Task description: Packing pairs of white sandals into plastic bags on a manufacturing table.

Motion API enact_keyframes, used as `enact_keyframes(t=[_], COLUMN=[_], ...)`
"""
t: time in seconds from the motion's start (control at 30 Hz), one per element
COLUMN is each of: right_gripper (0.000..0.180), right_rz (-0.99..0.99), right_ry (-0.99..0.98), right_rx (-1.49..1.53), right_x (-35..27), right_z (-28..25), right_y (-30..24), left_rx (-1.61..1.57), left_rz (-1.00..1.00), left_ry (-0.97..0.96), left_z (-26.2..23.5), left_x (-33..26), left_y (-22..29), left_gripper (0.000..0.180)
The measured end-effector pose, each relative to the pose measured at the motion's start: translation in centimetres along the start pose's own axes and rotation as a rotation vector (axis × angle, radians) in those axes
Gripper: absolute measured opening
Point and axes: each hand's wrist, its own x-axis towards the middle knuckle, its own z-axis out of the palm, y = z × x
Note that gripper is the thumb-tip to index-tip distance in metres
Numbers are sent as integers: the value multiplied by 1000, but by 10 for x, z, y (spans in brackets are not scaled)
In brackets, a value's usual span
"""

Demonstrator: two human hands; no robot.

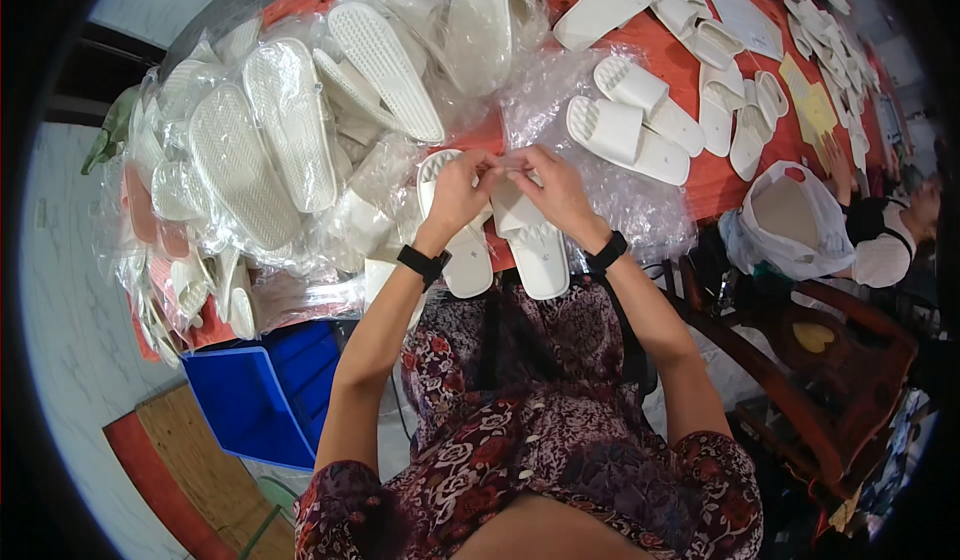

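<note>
Both hands meet above a pair of white slippers at the table's near edge. My left hand point(462, 196) is over the left slipper point(467, 266), and my right hand point(556, 196) is over the right slipper point(540, 260). Thumbs and fingertips are pinched close together between the two hands. Whatever they hold there is too small and faint to name. The slippers' soles point toward me, and my hands partly hide their straps. Just beyond lies another white pair point(633, 125) on clear plastic film point(640, 200).
A heap of bagged white slippers point(245, 165) covers the left of the red table point(715, 185). More loose slippers lie at the far right. Below the table are a blue bin point(250, 400) at left and a wooden chair point(830, 370) at right. Another person point(885, 245) is beside a white plastic bag point(790, 215).
</note>
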Motion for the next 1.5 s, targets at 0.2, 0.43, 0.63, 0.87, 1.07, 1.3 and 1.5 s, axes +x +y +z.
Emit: enact_keyframes(t=[0.2, 0.43, 0.63, 0.87, 1.07, 1.3, 1.5], right_gripper=[12, 15, 22, 15, 19, 21, 10], right_rz=[157, 384, 290, 322, 253, 111, 133], right_ry=[184, 8, 33, 6, 41, -79, -36], right_rx=[-60, -154, -394, -353, -358, -410, -368], right_x=[-51, -125, -122, -124, -127, -124, -119], right_z=[-29, 5, 27, 27, 26, 53, 46], right_y=[-15, -4, -5, 0, -22, -20, -31], left_rx=[108, 218, 173, 94, 317, 256, 222], left_rz=[53, 125, 29, -91, 38, 28, 99], left_ry=[6, 128, 65, 34, 65, 66, -90], left_z=[-17, -28, -40, -44, -38, -27, -7], left_x=[-6, -23, -50, -79, -96, -106, -112], left_y=[17, 13, 23, 26, 26, 31, 23], left_gripper=[23, 26, 22, 19, 20, 18, 17])
